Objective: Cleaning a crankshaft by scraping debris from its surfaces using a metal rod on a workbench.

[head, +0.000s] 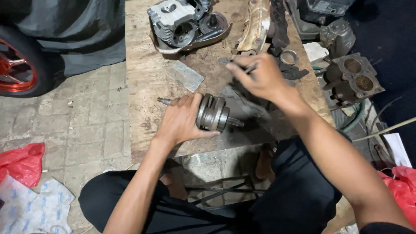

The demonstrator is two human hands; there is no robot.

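Wheel (17,60) rubber, black with a red rim, is seen at the far left, beside grey floor bricks. Red plastic bags (21,162) are crumpled low on the left.

Next comes the wooden surface (143,86), which is scratched and stained. A flat shiny metal plate (185,76) is laid on it. At the back, a grey engine head (175,21) with round holes is set in a tray.

The left hand (182,119) is closed around a round metal crank part (212,113). This part is made of thick discs with a thin shaft sticking out each end. It is held lying on its side on the surface, near the front edge. It looks heavy, smooth and a bit oily.

The right hand (255,76) is held just above and behind it, with the fingers pinched on a small dark thin thing (250,67). What it is cannot be told.

It seems the part is being held steady while it is worked on. A firm hold and a careful, small touch would be needed next.

At the right, a blocky metal piece with two round holes (353,80) is seen.
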